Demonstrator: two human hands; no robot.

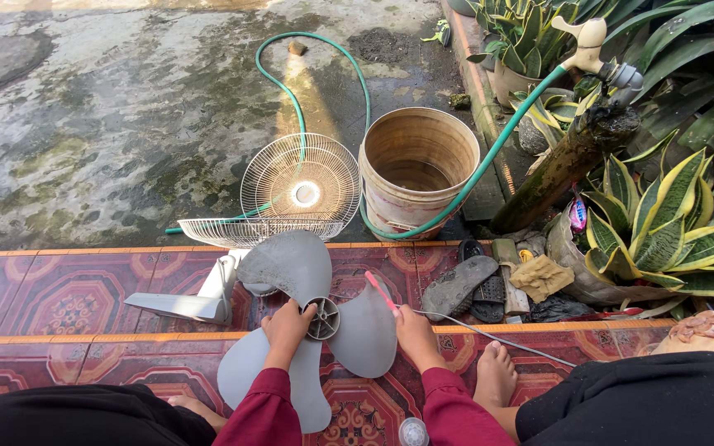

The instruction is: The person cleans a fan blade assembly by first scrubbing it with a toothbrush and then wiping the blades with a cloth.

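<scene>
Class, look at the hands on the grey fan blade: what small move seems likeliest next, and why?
Probably a brush stroke across the blade. The left hand grips the grey fan blade by its hub, steadying it, while the right hand holds a pink toothbrush with its far end at the blade's edge.

1. A round white wire fan grille (301, 192) stands upright on the wet concrete, far centre, with a second wire grille (251, 232) lying flat just before it.
2. A worn beige plastic bucket (417, 176) stands right of the grilles.
3. A green garden hose (317, 76) loops behind them and runs up to a cream tap (586, 43) at far right.
4. Dark rubber sandals (471, 286) lie on the red patterned tiles (59, 293).
5. Striped green and yellow leafy plants (663, 223) fill the right side.
</scene>
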